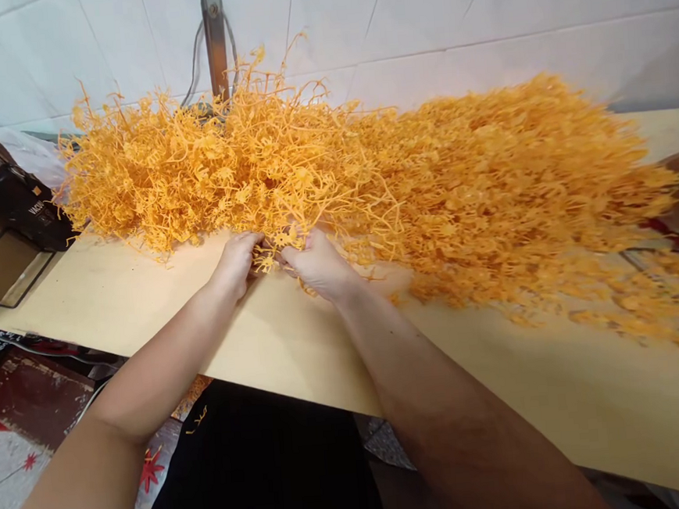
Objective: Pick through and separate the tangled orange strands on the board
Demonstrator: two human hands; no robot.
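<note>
Both hands meet a little to 9 o'clock of the middle of the head view, at the near fringe of the orange pile. Right of the two, the right hand is nearly closed, thumb and bent fingers pinching a small orange sprig. Just beside it, the left hand is half curled towards the same sprig; its fingertips are hidden, so whether it grips cannot be told. What shows of the sprig slants down towards 8 o'clock. Behind it, the pile's long axis runs roughly from 9 to 3 o'clock, with thin stems sticking up towards 12 and loose pieces trailing between 3 and 4; that right end is blurred.

Everything orange lies on a pale worktop. White tiles cover the wall, an upright post stands at 11, and red leaf shapes mark the floor at 8.
</note>
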